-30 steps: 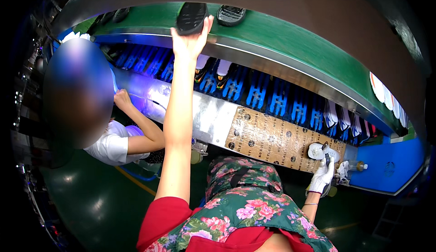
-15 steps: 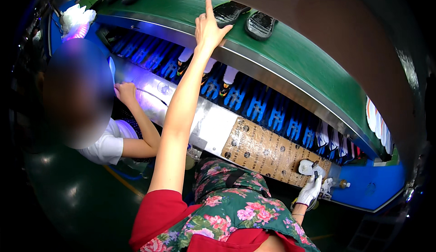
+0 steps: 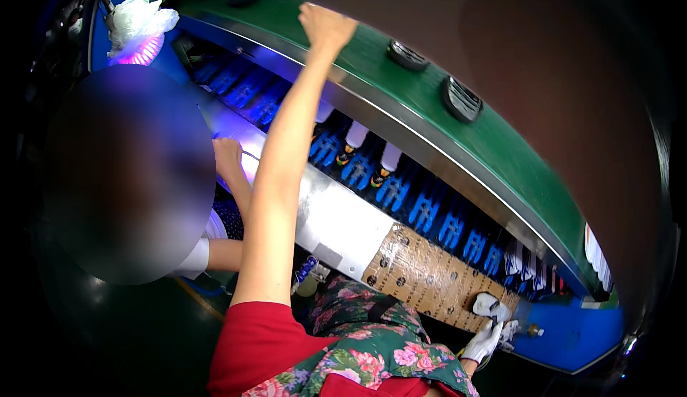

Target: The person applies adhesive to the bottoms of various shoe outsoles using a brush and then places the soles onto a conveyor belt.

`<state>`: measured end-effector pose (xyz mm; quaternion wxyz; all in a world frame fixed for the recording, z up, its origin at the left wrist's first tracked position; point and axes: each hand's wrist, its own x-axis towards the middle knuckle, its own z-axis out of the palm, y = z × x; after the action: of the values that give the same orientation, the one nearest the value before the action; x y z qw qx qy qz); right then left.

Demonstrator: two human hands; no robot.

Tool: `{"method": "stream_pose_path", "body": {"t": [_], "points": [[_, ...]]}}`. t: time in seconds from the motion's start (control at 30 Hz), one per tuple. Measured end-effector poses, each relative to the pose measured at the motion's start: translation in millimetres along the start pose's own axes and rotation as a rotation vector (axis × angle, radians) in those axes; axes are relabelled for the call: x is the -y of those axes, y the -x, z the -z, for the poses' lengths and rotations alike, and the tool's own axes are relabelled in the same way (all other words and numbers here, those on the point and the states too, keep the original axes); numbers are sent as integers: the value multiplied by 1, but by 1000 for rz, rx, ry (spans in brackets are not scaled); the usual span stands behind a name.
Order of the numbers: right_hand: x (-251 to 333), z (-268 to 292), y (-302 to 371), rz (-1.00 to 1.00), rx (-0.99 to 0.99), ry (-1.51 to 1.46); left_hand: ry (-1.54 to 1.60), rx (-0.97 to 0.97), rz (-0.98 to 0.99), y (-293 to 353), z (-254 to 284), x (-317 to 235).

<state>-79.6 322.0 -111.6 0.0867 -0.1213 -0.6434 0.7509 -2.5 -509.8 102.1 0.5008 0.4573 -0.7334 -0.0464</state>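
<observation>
My bare left hand (image 3: 328, 28) is stretched far out over a green conveyor belt (image 3: 383, 75), its fingers curled. Whatever those fingers may hold is hidden. To the right of it on the belt lie two black shoe soles: one sole (image 3: 408, 55) partly behind the dark overhang, another sole (image 3: 463, 99) farther right. My right hand (image 3: 481, 342), in a white glove, is closed low on the right at the cardboard-covered ledge. A small dark piece shows at its fingertips, too small to name. Just beyond them sits a white, shoe-shaped piece (image 3: 492, 306).
Blue racks (image 3: 393, 193) run below the belt, some carrying white and dark shoe parts. Brown cardboard (image 3: 422, 272) covers part of the metal ledge (image 3: 336, 214). At left a co-worker's hand (image 3: 229, 157) is close to my left arm. A small bottle (image 3: 534, 330) lies right.
My left hand has gone from an extended finger beside the soles to curled fingers. In the picture the soles have shifted right and down, along with the whole view.
</observation>
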Motion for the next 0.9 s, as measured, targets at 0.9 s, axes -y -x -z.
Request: {"method": "stream_pose_path", "body": {"t": [0.9], "points": [[-16,-19,-43,-223,340,-347,1304,-510,738,172,123,26]]}}
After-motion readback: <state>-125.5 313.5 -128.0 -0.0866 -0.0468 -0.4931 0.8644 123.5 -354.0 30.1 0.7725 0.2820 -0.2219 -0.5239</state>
